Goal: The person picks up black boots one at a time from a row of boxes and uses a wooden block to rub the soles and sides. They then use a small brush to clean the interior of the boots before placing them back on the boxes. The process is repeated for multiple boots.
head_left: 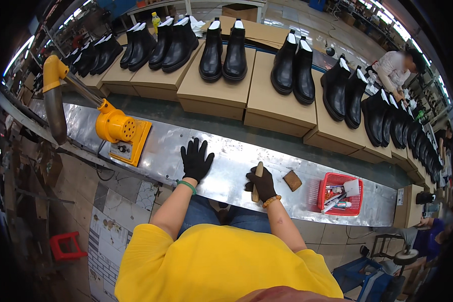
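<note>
My left hand (197, 160), in a black glove, lies palm down on the shiny metal bench (221, 151) with its fingers spread. To the right, my gloved right hand (265, 184) is closed around a tan, stick-like piece (259, 169) whose ends show above and below the fingers; its exact kind I cannot tell. A worn brown block (292, 180) rests on the bench just right of that hand. Farther right stands a red plastic basket (319, 196) with tubes and small tools inside.
Beyond the bench, cardboard boxes (216, 100) carry pairs of black ankle boots (223, 53) in a long row. A yellow machine with a metal nozzle (117, 126) stands on the bench at left. A red stool (68, 246) is on the floor. Another person (392, 70) works at far right.
</note>
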{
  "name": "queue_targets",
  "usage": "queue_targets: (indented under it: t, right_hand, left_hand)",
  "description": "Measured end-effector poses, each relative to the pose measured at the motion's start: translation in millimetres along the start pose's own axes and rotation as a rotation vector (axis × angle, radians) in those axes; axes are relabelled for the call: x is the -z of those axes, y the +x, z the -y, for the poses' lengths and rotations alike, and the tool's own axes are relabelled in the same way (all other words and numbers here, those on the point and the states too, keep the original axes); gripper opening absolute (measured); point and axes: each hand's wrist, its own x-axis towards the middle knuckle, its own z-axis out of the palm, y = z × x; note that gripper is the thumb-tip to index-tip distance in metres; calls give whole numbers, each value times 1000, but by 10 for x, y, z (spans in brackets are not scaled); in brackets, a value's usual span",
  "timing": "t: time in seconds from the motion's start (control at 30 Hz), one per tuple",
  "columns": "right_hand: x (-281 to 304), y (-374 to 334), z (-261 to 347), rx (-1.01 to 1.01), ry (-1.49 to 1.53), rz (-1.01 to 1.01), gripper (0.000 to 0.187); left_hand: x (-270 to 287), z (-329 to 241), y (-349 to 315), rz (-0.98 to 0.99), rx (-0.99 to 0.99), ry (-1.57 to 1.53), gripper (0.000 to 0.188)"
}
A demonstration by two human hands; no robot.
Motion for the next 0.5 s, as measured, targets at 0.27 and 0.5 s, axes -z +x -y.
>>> queue_targets:
  t: [0.27,0.5]
  right_hand:
    - [-1,-13,18,15,-7,6,28]
    - [-5,-3,12,32,-65,-9,22]
  left_hand:
    - [53,-16,-14,-15,11,-59,56]
    - [21,8,-18,-29,4,-69,55]
